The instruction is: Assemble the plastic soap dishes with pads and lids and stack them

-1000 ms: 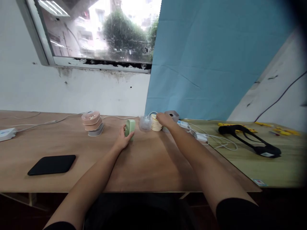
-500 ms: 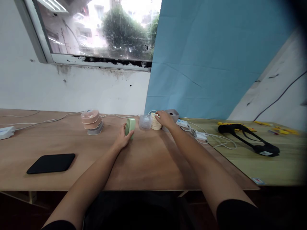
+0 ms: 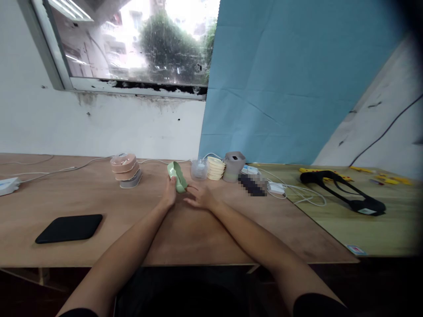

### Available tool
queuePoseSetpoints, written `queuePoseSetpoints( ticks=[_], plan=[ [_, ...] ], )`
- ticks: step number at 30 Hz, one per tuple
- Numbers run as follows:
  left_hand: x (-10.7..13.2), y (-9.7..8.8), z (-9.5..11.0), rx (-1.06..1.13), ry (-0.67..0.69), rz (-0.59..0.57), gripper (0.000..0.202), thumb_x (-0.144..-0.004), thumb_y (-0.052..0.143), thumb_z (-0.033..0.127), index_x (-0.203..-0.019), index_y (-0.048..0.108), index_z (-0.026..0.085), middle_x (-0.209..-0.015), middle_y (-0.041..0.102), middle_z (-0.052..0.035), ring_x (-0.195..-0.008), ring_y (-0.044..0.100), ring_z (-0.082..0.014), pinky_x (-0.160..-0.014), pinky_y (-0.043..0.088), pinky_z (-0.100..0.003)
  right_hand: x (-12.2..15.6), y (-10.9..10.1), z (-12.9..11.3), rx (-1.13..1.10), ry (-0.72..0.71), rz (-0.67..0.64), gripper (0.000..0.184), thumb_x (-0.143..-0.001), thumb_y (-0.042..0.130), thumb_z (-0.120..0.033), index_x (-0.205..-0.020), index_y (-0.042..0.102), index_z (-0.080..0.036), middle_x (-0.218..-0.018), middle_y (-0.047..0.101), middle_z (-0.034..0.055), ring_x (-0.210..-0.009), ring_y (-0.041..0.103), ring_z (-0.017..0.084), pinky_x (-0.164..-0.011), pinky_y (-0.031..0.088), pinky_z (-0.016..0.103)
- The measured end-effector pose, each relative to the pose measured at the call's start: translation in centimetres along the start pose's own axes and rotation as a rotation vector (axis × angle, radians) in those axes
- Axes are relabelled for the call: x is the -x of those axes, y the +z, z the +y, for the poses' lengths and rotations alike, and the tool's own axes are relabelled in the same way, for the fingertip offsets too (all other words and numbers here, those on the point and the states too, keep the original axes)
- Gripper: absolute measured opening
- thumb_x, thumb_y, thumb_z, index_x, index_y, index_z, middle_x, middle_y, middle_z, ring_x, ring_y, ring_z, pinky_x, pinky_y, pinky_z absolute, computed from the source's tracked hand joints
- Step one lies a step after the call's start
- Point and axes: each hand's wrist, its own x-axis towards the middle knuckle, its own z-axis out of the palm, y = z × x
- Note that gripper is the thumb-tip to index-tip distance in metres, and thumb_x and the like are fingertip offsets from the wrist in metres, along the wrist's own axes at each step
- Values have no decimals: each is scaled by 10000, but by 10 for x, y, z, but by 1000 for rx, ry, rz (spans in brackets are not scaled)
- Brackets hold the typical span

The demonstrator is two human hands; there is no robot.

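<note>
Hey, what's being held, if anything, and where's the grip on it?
The left grip holds the green ring-like piece by its lower left side. The right grip is near its lower right end; contact is unclear.

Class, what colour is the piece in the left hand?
The piece in the left hand is light green, as the head view shows.

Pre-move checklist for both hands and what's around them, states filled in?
1. Left hand gripping green piece: ok.
2. Green piece level: not ok, tilted.
3. Right hand touching green piece: cannot tell; fingertips are right at its lower edge.
4. Cream stack upright: ok, between clear container and grey container.
5. Black flat case clear of both hands: ok, off to the left.
</note>
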Motion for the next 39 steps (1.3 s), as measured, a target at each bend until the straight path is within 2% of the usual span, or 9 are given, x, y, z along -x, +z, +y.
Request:
queuePoseSetpoints(
  ticks=[3,7,10,13,17,20,23,26,39],
  plan=[
    [1,1,-3,32,40,-12,627,-898,314,639,-1253,478,150,-1164,598,-123,-1062,573,-243,-879,461,-380,4,8,1,36,4,-34,276,-937,392,-373,-1041,636,-298,-1053,650,67,-971,619,225,-810,528,398],
    [4,0,-3,24,52,-113,684,-892,309,647,-1365,361,156,-1154,595,-137,-856,623,-196,-739,480,-341,8,-5,20,78,95,149,293,-942,374,-318,-1110,598,-235,-1082,634,92,-990,597,222,-857,505,374],
    [6,-2,-1,-42,56,-158,693,-893,348,617,-1425,269,181,-1129,592,-116,-806,614,-168,-766,468,-338,8,-37,46,187,249,344,318,-939,348,-321,-1112,584,-198,-1031,603,115,-993,569,232,-882,481,379],
    [7,-2,1,-126,80,-186,665,-903,368,570,-1427,263,174,-1113,576,-104,-842,596,-168,-827,456,-353,7,-87,80,321,402,443,369,-946,316,-323,-1139,573,-140,-1085,533,158,-1040,523,252,-926,434,399],
    [7,-2,3,-190,130,-206,653,-911,378,534,-1425,257,150,-1088,564,-101,-865,573,-171,-863,452,-369,10,-152,123,562,601,301,364,-936,337,-296,-1165,580,-151,-1101,511,150,-1014,511,245,-865,426,339],
    [7,-2,2,-201,112,-226,643,-904,408,520,-1425,264,172,-1103,556,-98,-888,577,-173,-888,446,-375,16,-176,145,672,658,94,346,-931,357,-265,-1134,615,-156,-1072,531,145,-1011,503,249,-854,410,322],
    [8,-2,1,-187,80,-236,650,-896,436,510,-1428,267,178,-1122,552,-107,-909,589,-178,-892,447,-377,20,-177,156,714,685,-86,344,-936,363,-251,-1122,639,-167,-1062,544,143,-989,507,244,-841,406,315],
    [9,-3,2,-189,80,-225,641,-900,438,498,-1431,267,184,-1127,554,-108,-919,594,-182,-903,446,-389,19,-168,158,704,680,-184,336,-933,381,-229,-1128,650,-177,-1068,550,145,-977,512,233,-833,402,304],
    [12,-2,10,-239,96,-257,621,-917,402,497,-1424,253,171,-1110,552,-101,-932,588,-183,-892,451,-368,19,-164,154,747,641,-317,395,-877,393,-117,-1168,652,-178,-1084,572,165,-989,515,241,-839,386,311]
  ],
)
